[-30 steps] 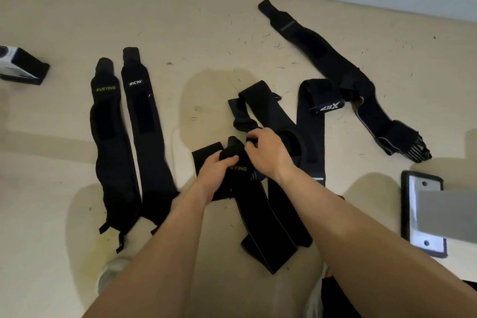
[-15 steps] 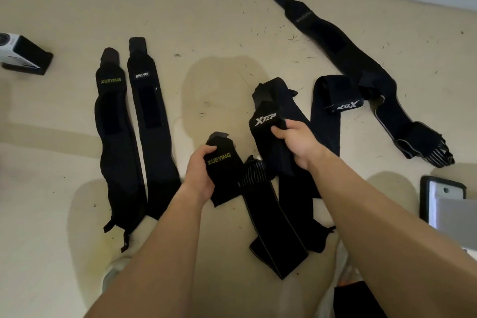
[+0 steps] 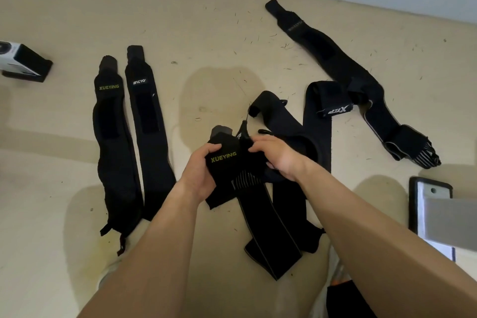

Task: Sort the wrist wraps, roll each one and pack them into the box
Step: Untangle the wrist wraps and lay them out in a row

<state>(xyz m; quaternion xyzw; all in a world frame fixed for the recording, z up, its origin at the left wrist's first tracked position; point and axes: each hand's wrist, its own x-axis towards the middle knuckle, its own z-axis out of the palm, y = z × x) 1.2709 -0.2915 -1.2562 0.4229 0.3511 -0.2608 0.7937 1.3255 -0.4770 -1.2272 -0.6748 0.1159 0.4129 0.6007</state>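
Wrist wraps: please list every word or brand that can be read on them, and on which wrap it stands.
"XUEYING", yellow-green: held wrap.
"XUEYING", yellow-green: leftmost flat wrap.
"CYO", white, first letters unclear: second flat wrap.
"XTEP", white, upside down: folded wrap.
Far wrap: faint print, too blurred to read.

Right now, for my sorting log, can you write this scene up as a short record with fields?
Left hand: grips the held XUEYING wrap near its label end
Right hand: pinches black fabric of the middle pile
Laid out: flat XUEYING wrap and NCYO wrap, side by side, left
Also out: XTEP wrap against the pile; long wrap far right
Rolled: none visible
Box: white and black box at the far left edge, nothing seen packed
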